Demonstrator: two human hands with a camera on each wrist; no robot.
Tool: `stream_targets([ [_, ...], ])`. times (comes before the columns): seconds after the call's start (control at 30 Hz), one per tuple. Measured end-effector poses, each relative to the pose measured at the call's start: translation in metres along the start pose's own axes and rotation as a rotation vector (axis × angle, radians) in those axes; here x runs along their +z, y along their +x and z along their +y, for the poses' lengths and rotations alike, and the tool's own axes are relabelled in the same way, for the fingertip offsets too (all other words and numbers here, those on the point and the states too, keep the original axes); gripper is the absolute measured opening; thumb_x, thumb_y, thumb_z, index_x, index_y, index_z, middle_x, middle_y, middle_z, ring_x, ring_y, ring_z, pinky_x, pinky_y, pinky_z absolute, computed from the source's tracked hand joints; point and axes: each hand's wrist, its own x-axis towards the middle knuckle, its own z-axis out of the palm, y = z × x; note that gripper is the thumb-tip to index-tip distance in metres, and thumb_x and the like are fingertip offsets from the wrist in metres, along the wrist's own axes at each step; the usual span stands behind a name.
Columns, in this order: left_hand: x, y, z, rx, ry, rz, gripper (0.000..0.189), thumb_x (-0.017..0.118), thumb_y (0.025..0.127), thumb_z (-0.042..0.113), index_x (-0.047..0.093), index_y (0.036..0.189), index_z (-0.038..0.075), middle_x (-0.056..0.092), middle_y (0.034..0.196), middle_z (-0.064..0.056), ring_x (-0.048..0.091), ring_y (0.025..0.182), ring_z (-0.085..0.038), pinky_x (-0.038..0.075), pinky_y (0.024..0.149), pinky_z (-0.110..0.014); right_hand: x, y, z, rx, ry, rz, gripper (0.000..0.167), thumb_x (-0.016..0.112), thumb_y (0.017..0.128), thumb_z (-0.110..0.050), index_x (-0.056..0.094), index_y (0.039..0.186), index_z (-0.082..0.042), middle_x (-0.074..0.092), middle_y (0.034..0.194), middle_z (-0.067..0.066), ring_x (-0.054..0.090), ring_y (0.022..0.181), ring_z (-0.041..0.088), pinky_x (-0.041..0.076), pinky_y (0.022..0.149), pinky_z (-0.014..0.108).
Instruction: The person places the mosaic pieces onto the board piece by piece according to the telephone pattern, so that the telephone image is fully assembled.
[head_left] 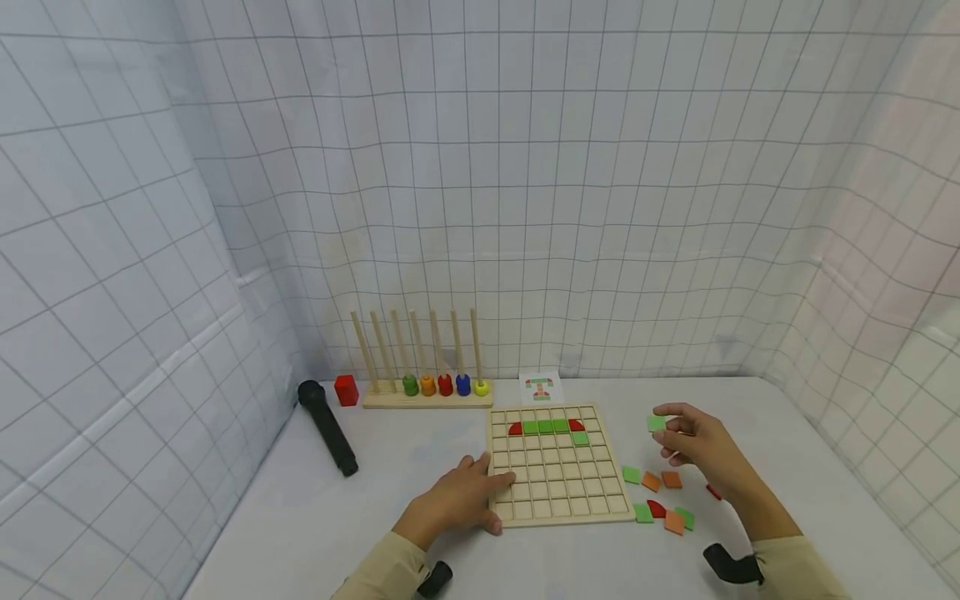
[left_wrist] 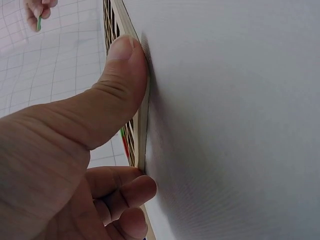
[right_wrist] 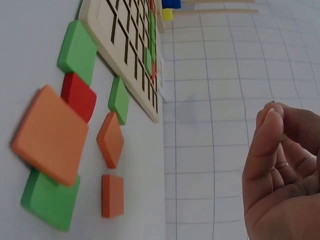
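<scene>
4 green tiles [head_left: 545,427], 2 reds [head_left: 516,429] on board [head_left: 566,487]

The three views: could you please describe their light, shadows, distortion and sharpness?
Head view: even light, bowed lines on the gridded backdrop, whether from cloth or lens I cannot tell; left wrist view: dimmer, a soft shadow on the tabletop along the board; right wrist view: the nearest orange tile looks slightly soft-edged.

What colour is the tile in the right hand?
Light green; the tile shows best in the head view.
</scene>
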Motion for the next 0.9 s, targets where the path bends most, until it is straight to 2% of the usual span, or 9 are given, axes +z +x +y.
stream_targets([
  [0.2, 0.000, 0.000, -0.001, -0.003, -0.008, -0.002, 0.081, 0.083, 0.074, 0.049, 0.055, 0.148, 0.034, 0.042, 0.157, -0.022, 0.043, 0.139, -0.039, 0.045, 0.106, -0.051, 0.019, 0.022, -0.009, -0.013, 0.008, -0.024, 0.052, 0.072, 0.096, -0.019, 0.051, 0.140, -0.001, 0.061, 0.103, 0.018, 0.066, 0.080, 0.029, 0.058, 0.069, 0.034],
  [0.43, 0.000, -0.001, -0.002, 0.000, -0.006, -0.001, 0.081, 0.084, 0.074, 0.049, 0.055, 0.148, 0.034, 0.042, 0.157, -0.022, 0.044, 0.138, -0.038, 0.045, 0.105, -0.050, 0.039, 0.042, -0.018, -0.034, 0.037, -0.047, 0.051, 0.071, 0.096, -0.016, 0.048, 0.139, 0.000, 0.060, 0.104, 0.022, 0.062, 0.073, 0.020, 0.057, 0.067, 0.033],
  [0.73, 0.002, 0.001, -0.002, 0.001, -0.028, -0.003, 0.081, 0.084, 0.073, 0.048, 0.055, 0.148, 0.034, 0.042, 0.157, -0.022, 0.044, 0.136, -0.036, 0.045, 0.104, -0.048, 0.064, 0.064, -0.026, -0.030, 0.117, -0.107, 0.050, 0.070, 0.096, -0.011, 0.048, 0.138, 0.003, 0.062, 0.095, 0.013, 0.061, 0.071, 0.019, 0.056, 0.066, 0.034],
  [0.9, 0.003, 0.002, -0.002, -0.009, -0.017, -0.003, 0.081, 0.085, 0.073, 0.048, 0.055, 0.148, 0.036, 0.041, 0.158, -0.021, 0.043, 0.138, -0.036, 0.045, 0.105, -0.048, 0.086, 0.075, -0.031, -0.026, 0.136, -0.121, 0.046, 0.069, 0.096, -0.009, 0.050, 0.136, 0.003, 0.059, 0.098, 0.011, 0.061, 0.074, 0.022, 0.056, 0.067, 0.037],
])
